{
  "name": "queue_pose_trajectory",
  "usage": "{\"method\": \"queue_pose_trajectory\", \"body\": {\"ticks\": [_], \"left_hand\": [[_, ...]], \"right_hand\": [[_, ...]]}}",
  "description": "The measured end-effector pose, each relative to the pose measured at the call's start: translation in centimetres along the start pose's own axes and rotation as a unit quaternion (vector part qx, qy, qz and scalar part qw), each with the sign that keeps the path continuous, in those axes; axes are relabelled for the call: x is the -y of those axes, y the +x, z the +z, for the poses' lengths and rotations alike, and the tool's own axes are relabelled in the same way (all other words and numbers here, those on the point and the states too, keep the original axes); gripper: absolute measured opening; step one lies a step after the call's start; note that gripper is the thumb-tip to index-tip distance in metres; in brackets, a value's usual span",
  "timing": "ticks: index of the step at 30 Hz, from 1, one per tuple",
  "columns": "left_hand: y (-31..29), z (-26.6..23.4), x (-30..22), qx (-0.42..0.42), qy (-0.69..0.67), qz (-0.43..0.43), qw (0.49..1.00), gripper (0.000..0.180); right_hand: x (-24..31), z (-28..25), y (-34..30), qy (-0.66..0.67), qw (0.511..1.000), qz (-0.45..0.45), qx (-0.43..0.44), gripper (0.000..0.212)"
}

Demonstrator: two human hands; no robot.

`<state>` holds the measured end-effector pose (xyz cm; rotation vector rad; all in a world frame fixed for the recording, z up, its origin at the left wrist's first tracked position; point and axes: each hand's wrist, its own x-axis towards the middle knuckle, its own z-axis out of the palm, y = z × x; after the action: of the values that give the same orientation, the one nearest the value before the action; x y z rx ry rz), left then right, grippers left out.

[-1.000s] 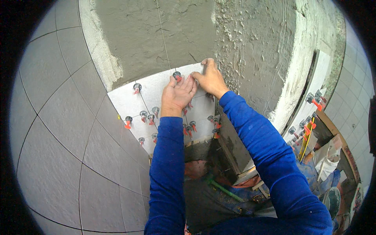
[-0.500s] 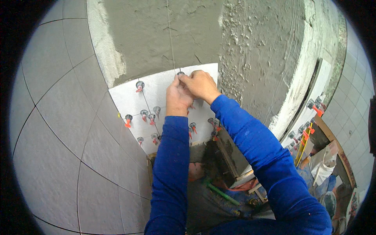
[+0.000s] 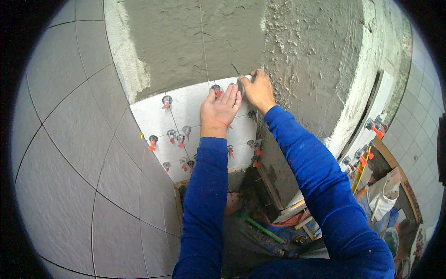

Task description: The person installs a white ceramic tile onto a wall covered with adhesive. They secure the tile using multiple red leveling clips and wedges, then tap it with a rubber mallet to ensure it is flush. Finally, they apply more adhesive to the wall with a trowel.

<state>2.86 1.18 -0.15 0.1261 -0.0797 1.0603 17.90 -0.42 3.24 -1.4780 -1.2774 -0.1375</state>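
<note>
White wall tiles (image 3: 188, 106) with dark joints are set on a mortar-covered wall, dotted with red and black tile levelling clips (image 3: 166, 101). My left hand (image 3: 218, 110) lies palm up against the upper tiles, fingers stretched, its thumb beside a clip (image 3: 216, 90) on the top edge. At the top right corner of the tiles is my right hand (image 3: 260, 93). Its thumb presses toward the tile face while the curled fingers reach over the corner. A small dark piece near that thumb is too hidden to name. A thin string (image 3: 203, 42) hangs down to the top edge.
Large grey tiles (image 3: 69, 153) cover the wall at left. Wet grey mortar (image 3: 195, 28) spreads above, rougher at right. Below are a green rod (image 3: 264, 229) and wood pieces. At far right stand a white bag (image 3: 384, 193) and a tile strip (image 3: 371, 107) with more clips.
My hands have moved apart from the clip at the top edge. The right one went right to the tile corner; the left one uncurled its fingers, and the red clip now shows.
</note>
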Motion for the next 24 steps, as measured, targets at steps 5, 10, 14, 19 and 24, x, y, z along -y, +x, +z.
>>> {"method": "queue_pose_trajectory", "body": {"ticks": [5,10,14,19,24], "left_hand": [[0.1,0.2,-0.1,0.055,-0.019,-0.014,0.998,0.039],[0.6,0.2,0.1,0.024,-0.027,0.004,0.999,0.046],[0.5,0.2,0.5,0.028,0.06,0.049,0.997,0.044],[0.4,0.1,0.3,0.013,0.124,0.044,0.991,0.042],[1.6,-0.3,-0.3,0.03,0.127,0.038,0.991,0.041]], "right_hand": [[0.0,-0.1,-0.5,-0.013,1.0,-0.018,-0.008,0.053],[2.7,-1.1,-2.7,-0.088,0.992,-0.065,-0.068,0.054],[4.8,-0.6,-4.2,-0.11,0.989,-0.091,0.03,0.048],[5.4,1.8,-3.1,-0.087,0.985,-0.036,0.147,0.051],[4.8,2.8,-2.6,-0.013,0.987,-0.051,0.155,0.039]]}}
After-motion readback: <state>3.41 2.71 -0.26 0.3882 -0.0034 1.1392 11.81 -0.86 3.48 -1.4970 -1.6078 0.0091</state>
